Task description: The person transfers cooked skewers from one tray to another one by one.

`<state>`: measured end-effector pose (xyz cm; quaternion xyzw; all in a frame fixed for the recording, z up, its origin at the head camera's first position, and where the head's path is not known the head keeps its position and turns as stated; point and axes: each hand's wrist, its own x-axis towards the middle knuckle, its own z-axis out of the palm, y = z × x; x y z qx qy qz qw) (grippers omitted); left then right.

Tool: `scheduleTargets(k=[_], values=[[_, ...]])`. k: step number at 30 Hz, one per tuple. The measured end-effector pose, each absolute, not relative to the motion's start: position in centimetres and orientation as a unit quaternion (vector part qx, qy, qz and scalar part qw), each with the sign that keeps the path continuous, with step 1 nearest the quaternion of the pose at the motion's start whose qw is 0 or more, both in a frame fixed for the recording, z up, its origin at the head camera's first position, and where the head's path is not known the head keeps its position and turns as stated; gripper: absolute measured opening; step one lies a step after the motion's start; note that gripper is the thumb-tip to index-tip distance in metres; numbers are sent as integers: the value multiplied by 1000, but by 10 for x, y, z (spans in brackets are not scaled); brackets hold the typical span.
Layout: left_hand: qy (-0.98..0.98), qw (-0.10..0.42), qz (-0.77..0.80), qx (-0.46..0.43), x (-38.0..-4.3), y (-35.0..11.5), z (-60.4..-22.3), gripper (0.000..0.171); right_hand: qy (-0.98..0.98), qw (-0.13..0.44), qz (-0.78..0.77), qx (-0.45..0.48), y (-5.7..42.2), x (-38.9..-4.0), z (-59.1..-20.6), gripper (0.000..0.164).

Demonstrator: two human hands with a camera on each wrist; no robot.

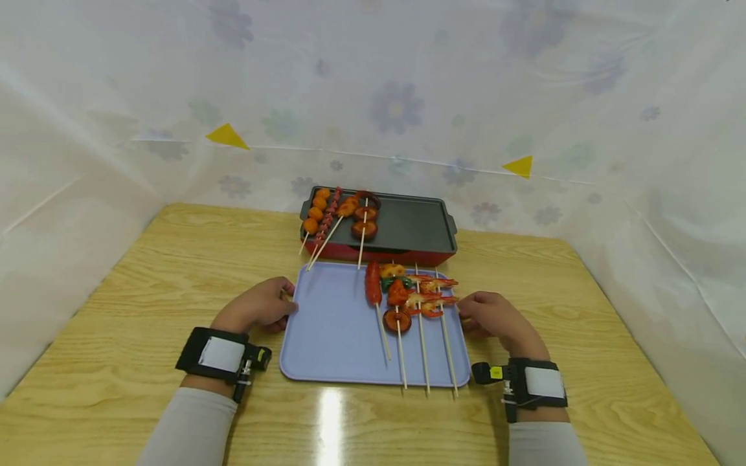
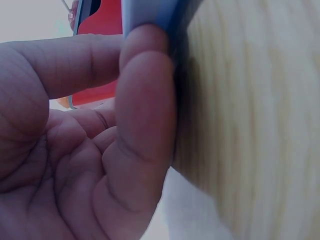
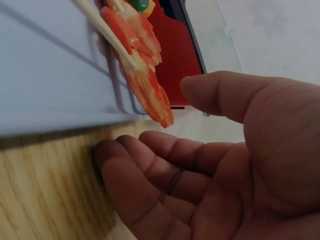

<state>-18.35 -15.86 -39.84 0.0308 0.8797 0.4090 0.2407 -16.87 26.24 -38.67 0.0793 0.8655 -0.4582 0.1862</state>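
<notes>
A light purple tray (image 1: pixel 326 323) lies on the table in the head view. On its right half are a sausage skewer (image 1: pixel 373 285), a mixed skewer with a mushroom slice (image 1: pixel 397 321) at its lower end, and shrimp skewers (image 1: pixel 431 304). My left hand (image 1: pixel 269 303) pinches the tray's left rim; the left wrist view has the thumb and a finger (image 2: pixel 145 100) at its edge. Beside the right rim is my right hand (image 1: pixel 492 317). In the right wrist view its thumb (image 3: pixel 215 92) stands apart from the bent fingers, with nothing held between them, near a shrimp tail.
Behind the tray stands a red and black grill (image 1: pixel 416 223). On its left part lie a skewer of orange balls (image 1: pixel 315 213), a thin red skewer (image 1: pixel 327 217), a drumstick-like skewer (image 1: pixel 348 207) and a mushroom skewer (image 1: pixel 364 228). A flowered curtain (image 1: pixel 373 97) surrounds the wooden table (image 1: pixel 146 310).
</notes>
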Motion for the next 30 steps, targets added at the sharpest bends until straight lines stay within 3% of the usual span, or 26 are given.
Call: scheduleTargets(k=[17, 30], values=[[875, 246, 417, 30, -186, -158, -401, 25, 851, 185, -484, 82, 259, -176, -401, 27], [871, 244, 425, 22, -186, -156, -401, 24, 855, 178, -483, 71, 258, -174, -402, 27]])
